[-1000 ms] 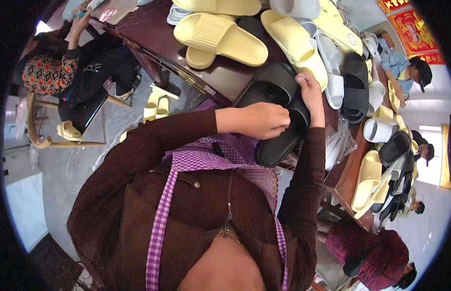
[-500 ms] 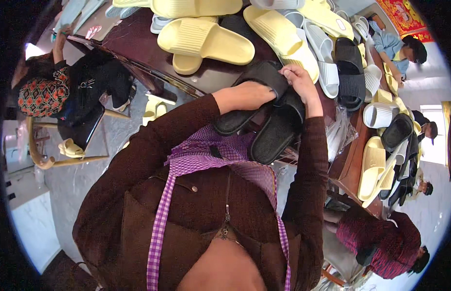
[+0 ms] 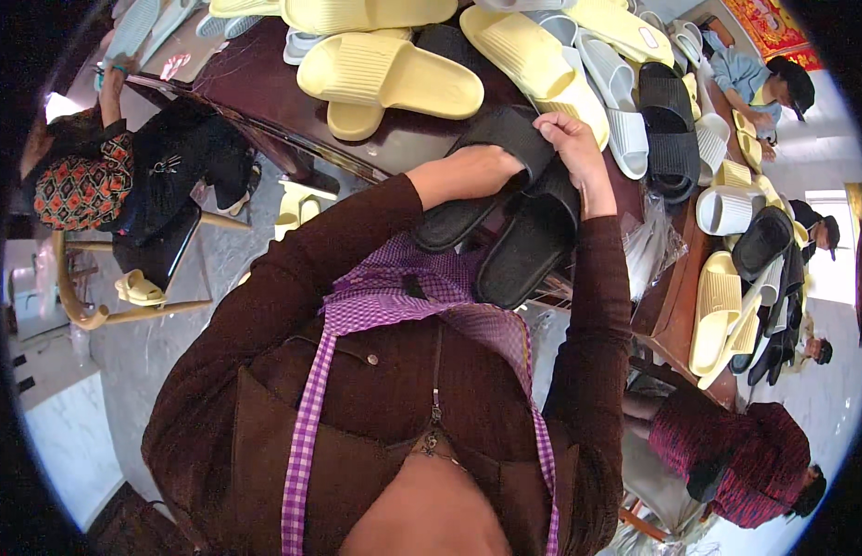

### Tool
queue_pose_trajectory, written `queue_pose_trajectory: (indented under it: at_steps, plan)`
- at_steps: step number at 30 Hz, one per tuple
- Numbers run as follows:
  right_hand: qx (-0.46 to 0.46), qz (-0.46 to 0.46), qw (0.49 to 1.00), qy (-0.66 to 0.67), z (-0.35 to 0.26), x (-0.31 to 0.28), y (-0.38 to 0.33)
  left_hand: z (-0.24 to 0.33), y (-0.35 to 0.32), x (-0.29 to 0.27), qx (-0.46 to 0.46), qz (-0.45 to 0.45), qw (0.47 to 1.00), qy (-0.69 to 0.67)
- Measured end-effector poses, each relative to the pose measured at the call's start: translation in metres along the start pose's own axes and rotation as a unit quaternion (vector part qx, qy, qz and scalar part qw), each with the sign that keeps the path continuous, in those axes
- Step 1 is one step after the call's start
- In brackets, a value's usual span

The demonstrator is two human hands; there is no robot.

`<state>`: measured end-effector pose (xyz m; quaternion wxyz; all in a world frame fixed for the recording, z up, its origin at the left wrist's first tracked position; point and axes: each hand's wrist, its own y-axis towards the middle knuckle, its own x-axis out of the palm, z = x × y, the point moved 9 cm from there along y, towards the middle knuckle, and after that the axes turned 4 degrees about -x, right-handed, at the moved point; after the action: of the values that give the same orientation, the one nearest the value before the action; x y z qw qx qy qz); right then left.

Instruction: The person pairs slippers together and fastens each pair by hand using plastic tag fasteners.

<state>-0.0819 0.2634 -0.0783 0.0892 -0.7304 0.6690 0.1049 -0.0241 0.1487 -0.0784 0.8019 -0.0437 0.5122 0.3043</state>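
Note:
A pair of black slide slippers (image 3: 519, 259) is held over my lap at the table's edge, soles side by side and toes away from me. My left hand (image 3: 482, 170) reaches into the left slipper under its ribbed strap (image 3: 509, 134), fingertips hidden inside. At the strap's right edge, my right hand (image 3: 572, 146) is closed in a pinch, its thumb and forefinger together. Just beyond lie yellow slippers (image 3: 389, 79), one on top of another, and another yellow slipper (image 3: 528, 56) beside them.
The dark red table (image 3: 255, 79) carries many grey, yellow and black slippers. Clear plastic bags (image 3: 655, 246) hang at the table edge right of my forearm. A wooden chair (image 3: 83, 310) with yellow slippers on it stands at left. Several people work around the tables.
My left fingers, whose tips showed at the strap's edge before, have slipped further under it. The slippers and my right hand stay in nearly the same place.

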Motion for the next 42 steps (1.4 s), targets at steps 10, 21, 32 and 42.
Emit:
queue_pose_trajectory:
  at_steps: [10,21,32,42]
  plan:
    - [0.091,-0.017,0.995,0.030,0.004,0.004,-0.019,0.021,-0.028,-0.004,0.039,0.047,0.998,-0.029]
    - [0.060,0.049,0.996,-0.033,0.005,-0.003,-0.020,0.021,-0.028,0.004,-0.006,-0.049,0.999,0.011]
    - [-0.013,-0.068,0.978,-0.197,-0.010,0.015,-0.031,0.019,-0.039,0.010,0.017,0.034,0.998,-0.045]
    - [0.082,-0.074,0.987,-0.120,-0.002,0.020,-0.041,0.032,-0.060,-0.003,0.073,0.117,0.990,-0.004]
